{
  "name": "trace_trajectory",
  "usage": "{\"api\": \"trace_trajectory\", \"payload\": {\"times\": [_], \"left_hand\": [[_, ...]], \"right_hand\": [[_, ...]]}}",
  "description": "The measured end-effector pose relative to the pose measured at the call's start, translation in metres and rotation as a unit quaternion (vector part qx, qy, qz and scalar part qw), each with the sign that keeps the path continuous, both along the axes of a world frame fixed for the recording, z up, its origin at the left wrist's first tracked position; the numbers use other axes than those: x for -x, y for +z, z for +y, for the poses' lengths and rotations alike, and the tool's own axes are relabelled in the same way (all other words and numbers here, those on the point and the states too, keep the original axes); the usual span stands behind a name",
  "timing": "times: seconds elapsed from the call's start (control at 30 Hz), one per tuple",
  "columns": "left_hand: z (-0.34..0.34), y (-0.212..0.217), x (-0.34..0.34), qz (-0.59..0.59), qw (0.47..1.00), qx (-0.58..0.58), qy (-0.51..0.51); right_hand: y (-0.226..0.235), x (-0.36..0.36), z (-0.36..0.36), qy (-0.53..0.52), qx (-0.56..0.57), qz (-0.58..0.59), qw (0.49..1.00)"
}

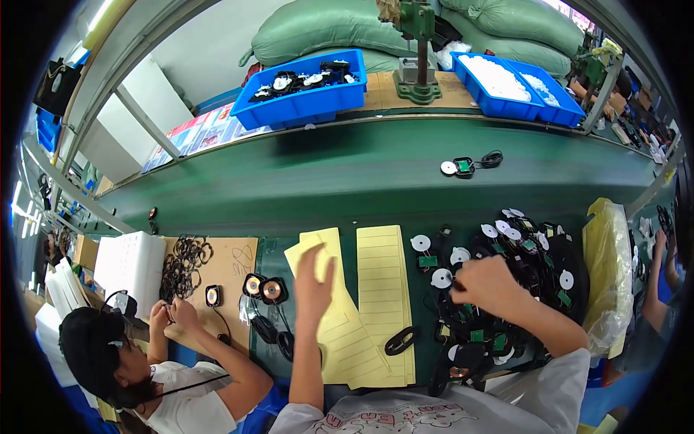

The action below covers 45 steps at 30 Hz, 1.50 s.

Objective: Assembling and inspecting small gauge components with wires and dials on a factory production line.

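My left hand [314,286] is raised over the yellow ruled paper sheets [384,271], thumb apart from the fingers, with nothing visible in it. Fingers curled, my right hand [490,282] is at the left side of a pile of black cabled housings [543,249] with white discs and green circuit boards. A dark bit shows at its fingertips, too small to name. On the sheets lies a black oval ring [400,341]. Left of them are two black housings with copper coils [272,291] and their coiled black cables.
Beyond the work surface runs a green conveyor belt [318,170] carrying one cabled housing [457,168]. Blue bins [303,105] and a green press [418,90] stand on the far shelf. A co-worker [181,383] handles parts at left. A plastic-covered yellow stack [606,282] borders the pile.
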<state>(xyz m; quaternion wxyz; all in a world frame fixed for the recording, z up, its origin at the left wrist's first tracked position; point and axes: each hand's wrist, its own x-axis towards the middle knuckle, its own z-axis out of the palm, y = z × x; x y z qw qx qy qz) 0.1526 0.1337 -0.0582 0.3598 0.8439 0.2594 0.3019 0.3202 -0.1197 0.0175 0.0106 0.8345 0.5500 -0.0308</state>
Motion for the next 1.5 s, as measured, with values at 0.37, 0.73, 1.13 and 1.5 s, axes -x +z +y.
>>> {"api": "trace_trajectory", "payload": {"times": [0.37,0.73,1.13,1.5], "left_hand": [[-0.108,0.013,0.067,0.064,0.990,0.053,-0.117],[-0.106,0.036,0.084,-0.170,0.945,0.263,-0.089],[-0.131,0.038,0.154,-0.194,0.848,0.484,-0.097],[-0.124,0.057,0.179,-0.278,0.565,0.765,-0.132]], "right_hand": [[-0.047,-0.205,0.054,-0.101,-0.152,-0.194,0.964],[0.040,-0.007,0.059,-0.070,-0.200,-0.006,0.977],[0.025,0.213,0.037,0.208,-0.042,0.164,0.963],[0.010,0.223,0.071,0.250,-0.363,0.062,0.896]]}}
